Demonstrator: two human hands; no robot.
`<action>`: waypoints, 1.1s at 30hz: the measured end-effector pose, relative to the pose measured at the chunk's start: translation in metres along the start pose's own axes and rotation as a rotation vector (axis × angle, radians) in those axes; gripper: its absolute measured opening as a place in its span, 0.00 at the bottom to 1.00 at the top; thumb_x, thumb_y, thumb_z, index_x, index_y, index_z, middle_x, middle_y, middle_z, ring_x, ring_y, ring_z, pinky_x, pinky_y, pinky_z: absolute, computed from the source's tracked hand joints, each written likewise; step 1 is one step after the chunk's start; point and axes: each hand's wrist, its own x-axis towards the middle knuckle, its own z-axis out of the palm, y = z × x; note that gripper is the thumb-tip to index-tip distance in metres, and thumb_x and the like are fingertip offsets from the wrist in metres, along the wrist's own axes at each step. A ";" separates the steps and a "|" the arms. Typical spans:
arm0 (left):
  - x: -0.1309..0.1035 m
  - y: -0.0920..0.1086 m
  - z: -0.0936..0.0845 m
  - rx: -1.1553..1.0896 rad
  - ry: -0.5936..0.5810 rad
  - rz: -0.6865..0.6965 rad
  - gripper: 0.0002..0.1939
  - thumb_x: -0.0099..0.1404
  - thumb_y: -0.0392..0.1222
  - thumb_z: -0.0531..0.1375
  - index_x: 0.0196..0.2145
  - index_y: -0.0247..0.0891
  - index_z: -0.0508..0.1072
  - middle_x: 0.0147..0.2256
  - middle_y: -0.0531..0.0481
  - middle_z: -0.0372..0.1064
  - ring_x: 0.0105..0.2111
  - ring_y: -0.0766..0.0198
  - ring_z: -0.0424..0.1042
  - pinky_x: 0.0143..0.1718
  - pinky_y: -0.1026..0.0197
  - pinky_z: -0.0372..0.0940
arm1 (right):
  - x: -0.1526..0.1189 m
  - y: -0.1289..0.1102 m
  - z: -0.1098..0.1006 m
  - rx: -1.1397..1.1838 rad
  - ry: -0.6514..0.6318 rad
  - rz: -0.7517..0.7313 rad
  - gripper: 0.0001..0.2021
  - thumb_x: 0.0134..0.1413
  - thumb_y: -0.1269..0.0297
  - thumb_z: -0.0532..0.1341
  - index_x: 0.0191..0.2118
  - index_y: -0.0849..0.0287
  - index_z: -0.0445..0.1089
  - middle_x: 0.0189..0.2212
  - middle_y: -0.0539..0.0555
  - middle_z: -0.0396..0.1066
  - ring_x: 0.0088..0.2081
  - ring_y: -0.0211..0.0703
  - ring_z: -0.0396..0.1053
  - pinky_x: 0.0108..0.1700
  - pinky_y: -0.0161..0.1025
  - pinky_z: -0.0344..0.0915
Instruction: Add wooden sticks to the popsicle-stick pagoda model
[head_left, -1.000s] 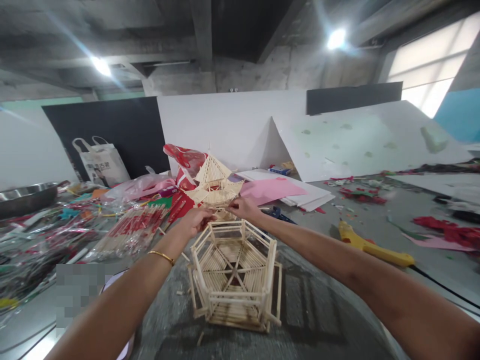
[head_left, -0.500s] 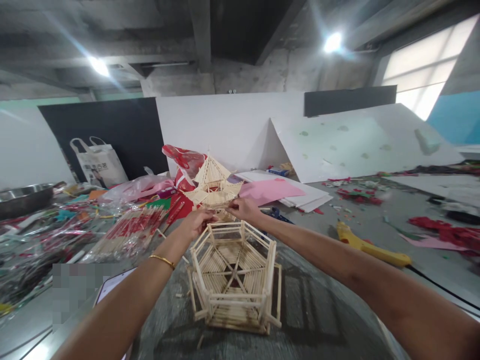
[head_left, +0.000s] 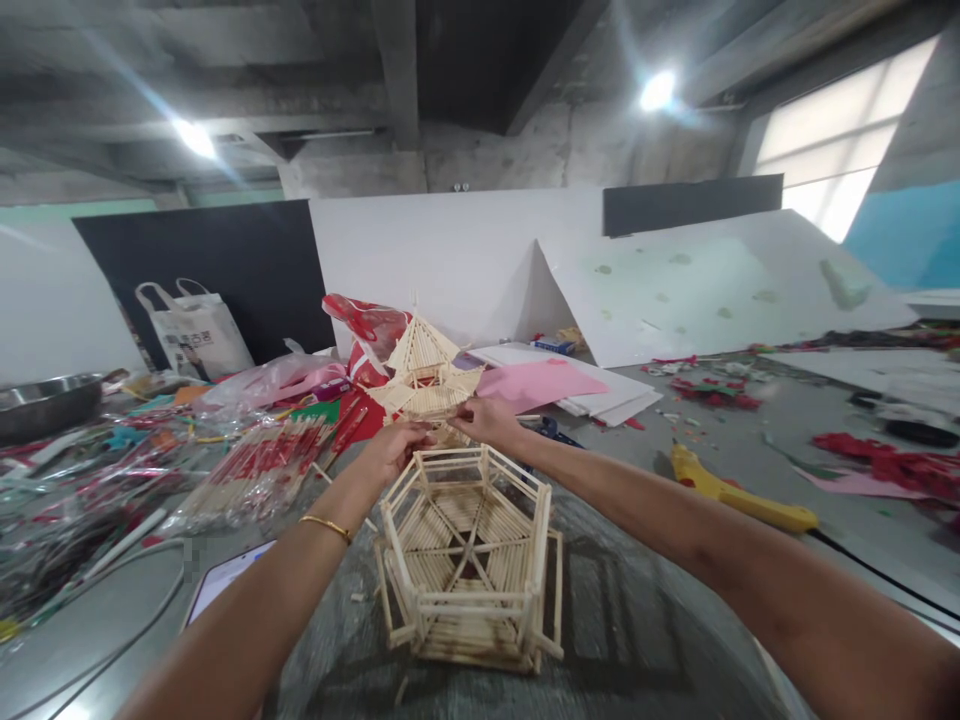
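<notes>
A pagoda-like model of thin wooden sticks (head_left: 425, 350), with a pointed roof and a wider lower roof, stands behind an open hexagonal stick frame (head_left: 470, 560). My left hand (head_left: 405, 440) has its fingers closed at the lower left of the pagoda model. At its lower right, the fingers of my right hand (head_left: 480, 418) are pinched on the base. The hexagonal frame sits nearer to me, between my forearms, with railings around its rim and spokes meeting in the middle. Neither hand holds this frame.
A yellow glue gun (head_left: 739, 495) with a black cable lies at the right. Wrapped stick bundles (head_left: 259, 465) and a phone (head_left: 225, 580) are on the left. Behind are pink paper (head_left: 547, 380), white sheets (head_left: 619, 403), a metal bowl (head_left: 49, 405) and a tote bag (head_left: 199, 335).
The view has shifted slightly, and more of the phone shows beside my left forearm. Both hands remain at the pagoda model's base.
</notes>
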 end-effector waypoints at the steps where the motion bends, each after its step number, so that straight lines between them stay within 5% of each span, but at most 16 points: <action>1: 0.001 0.000 0.000 -0.002 0.002 -0.001 0.07 0.50 0.24 0.58 0.23 0.32 0.71 0.21 0.50 0.70 0.20 0.67 0.70 0.22 0.67 0.64 | 0.000 -0.001 0.000 -0.009 0.005 0.002 0.14 0.50 0.56 0.58 0.30 0.61 0.75 0.28 0.56 0.75 0.29 0.42 0.70 0.28 0.33 0.56; 22: -0.003 0.000 0.005 -0.008 0.033 0.000 0.08 0.52 0.24 0.57 0.27 0.33 0.71 0.21 0.51 0.71 0.21 0.67 0.71 0.24 0.67 0.66 | 0.002 -0.006 -0.004 -0.018 -0.012 0.077 0.14 0.48 0.55 0.59 0.28 0.60 0.75 0.26 0.56 0.75 0.29 0.43 0.70 0.28 0.32 0.58; 33: -0.009 -0.001 -0.017 0.165 0.023 -0.028 0.04 0.51 0.32 0.62 0.27 0.33 0.71 0.17 0.53 0.68 0.16 0.70 0.66 0.18 0.70 0.60 | -0.001 -0.005 -0.006 0.034 0.000 0.080 0.13 0.47 0.57 0.59 0.27 0.61 0.75 0.25 0.55 0.74 0.27 0.42 0.69 0.27 0.32 0.56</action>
